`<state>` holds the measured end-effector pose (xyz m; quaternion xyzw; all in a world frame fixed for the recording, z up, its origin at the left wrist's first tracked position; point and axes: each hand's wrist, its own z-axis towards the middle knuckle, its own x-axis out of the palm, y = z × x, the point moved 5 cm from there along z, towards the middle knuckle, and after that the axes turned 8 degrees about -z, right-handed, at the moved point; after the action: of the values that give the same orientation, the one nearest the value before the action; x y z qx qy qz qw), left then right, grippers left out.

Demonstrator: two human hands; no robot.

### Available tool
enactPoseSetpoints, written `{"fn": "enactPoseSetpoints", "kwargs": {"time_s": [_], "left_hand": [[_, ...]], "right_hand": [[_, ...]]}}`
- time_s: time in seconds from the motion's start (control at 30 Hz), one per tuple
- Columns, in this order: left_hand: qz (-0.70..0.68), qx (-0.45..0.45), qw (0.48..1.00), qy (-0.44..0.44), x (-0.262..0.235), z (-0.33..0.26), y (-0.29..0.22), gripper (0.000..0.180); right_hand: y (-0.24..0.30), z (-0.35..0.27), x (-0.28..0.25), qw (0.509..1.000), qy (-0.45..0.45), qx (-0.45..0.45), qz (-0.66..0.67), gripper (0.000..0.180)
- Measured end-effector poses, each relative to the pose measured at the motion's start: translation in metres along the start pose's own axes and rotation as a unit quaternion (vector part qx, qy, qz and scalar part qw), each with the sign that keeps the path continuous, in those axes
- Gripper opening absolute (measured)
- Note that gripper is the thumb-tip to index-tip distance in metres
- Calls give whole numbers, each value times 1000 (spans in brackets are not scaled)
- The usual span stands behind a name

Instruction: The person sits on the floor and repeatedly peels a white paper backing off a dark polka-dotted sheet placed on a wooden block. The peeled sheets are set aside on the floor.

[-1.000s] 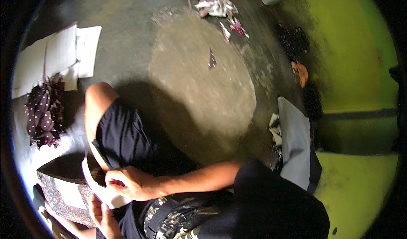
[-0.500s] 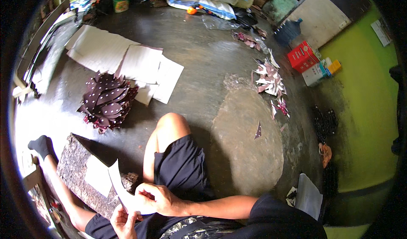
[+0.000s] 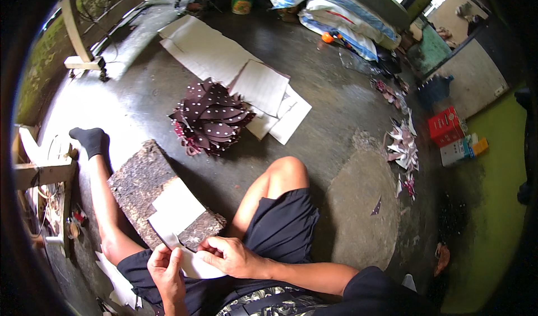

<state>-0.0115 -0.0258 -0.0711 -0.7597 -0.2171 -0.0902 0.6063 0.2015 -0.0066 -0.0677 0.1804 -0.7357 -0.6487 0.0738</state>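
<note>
Low over the person's lap, near the picture's lower edge, 2 bare hands hold a narrow, curved white piece (image 3: 202, 267). The left hand (image 3: 168, 272) pinches it between thumb and fingertips. The right hand (image 3: 234, 257), just beside it, has its fingers curled and pinches the same piece, whose broad near end spreads below that hand. The piece's narrower end points away from the body, toward a rough, grey-brown block (image 3: 141, 174) on the floor (image 3: 322, 105). White sheets (image 3: 178, 205) lie overlapping on the block's top.

The person sits on the floor in black shorts (image 3: 283, 220), the left leg (image 3: 103, 195) stretched out beside the block and the right knee (image 3: 290, 173) bent up on its other side. Beyond the block stands a thick heap of dark brown pieces with white dots (image 3: 212, 118), next to large pale sheets (image 3: 260, 89). To the right, 1 small dotted triangle (image 3: 376, 206) lies alone on a lighter floor patch (image 3: 358, 226), near a pile of pale and brownish scraps (image 3: 402, 148). Past those scraps, a red box (image 3: 446, 126) sits near a green wall (image 3: 496, 176).
</note>
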Motion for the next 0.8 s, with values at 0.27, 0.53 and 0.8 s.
{"fn": "enactPoseSetpoints", "kwargs": {"time_s": [0.27,0.53,0.8], "left_hand": [[0,-51,999,-10,-2,-1,0,18],[-8,-50,999,-13,2,-5,2,19],[18,-23,998,-48,5,-5,-7,17]], "right_hand": [[4,1,2,1000,1,-21,-9,19],[-7,-1,3,998,31,44,-27,16],[2,6,1,995,75,71,8,18]]}}
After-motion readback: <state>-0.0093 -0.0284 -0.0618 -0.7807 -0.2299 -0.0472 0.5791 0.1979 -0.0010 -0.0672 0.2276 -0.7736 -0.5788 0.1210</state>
